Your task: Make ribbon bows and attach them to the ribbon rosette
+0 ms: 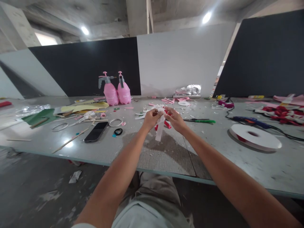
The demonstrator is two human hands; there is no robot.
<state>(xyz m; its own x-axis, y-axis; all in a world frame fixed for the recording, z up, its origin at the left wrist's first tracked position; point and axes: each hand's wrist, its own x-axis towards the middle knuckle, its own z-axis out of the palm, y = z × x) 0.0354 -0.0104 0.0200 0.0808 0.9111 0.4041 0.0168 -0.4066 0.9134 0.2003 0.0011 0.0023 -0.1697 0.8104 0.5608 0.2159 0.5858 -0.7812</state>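
Observation:
Above the middle of the table, both hands meet on a strip of white ribbon [160, 128], whose loose end hangs down between them. My left hand [152, 119] pinches it from the left, fingers closed. On the other side my right hand [175, 119] also has its fingertips closed on the ribbon's upper part, where the gathered shape is too small to make out. Red ribbon pieces [167, 124] show just below and behind the hands. White scraps lie around them. To the right is a tool with green handles [206, 121], probably scissors.
A large white ribbon spool [266, 139] and a blue glue gun [249, 120] with its cable lie right, near red-and-white ribbon bows [282, 113]. Leftward are a phone [96, 131], black tape roll [118, 131], thin sticks, coloured paper [83, 107] and pink spray bottles [123, 92].

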